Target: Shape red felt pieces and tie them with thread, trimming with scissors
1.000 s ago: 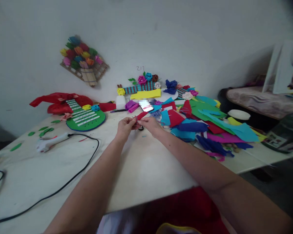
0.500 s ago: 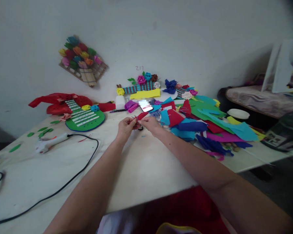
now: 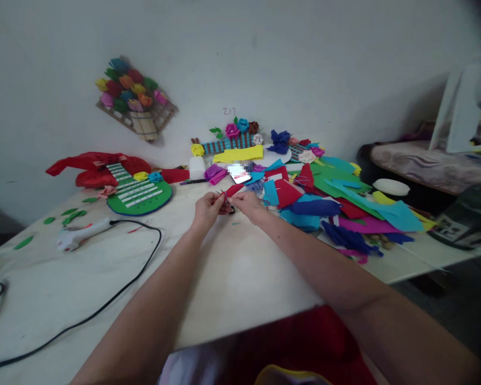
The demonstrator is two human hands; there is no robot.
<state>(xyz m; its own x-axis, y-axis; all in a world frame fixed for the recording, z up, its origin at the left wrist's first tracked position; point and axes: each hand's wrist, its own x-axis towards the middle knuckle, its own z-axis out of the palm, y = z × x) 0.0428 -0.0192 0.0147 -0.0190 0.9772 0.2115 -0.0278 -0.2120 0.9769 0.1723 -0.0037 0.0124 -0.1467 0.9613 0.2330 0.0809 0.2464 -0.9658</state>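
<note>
My left hand (image 3: 209,207) and my right hand (image 3: 249,206) meet over the middle of the table, fingers closed in a pinch. Between their fingertips is a small red paper piece (image 3: 234,190), its upper part sticking out to the right. Thin points poke up by the left fingertips, and a dark loop (image 3: 232,210) shows just below. These look like parts of small scissors, mostly hidden by the fingers, so which hand bears them is unclear.
To the left lie a white glue gun (image 3: 82,235) with a black cord (image 3: 144,262), green paper leaves (image 3: 75,216) and a green guitar-shaped piece (image 3: 142,195). Beyond the hands is a phone (image 3: 239,173). Coloured paper scraps (image 3: 288,193) heap up on the right.
Both hands stay in almost the same place, still pinching the red paper. The view has shifted very slightly.
</note>
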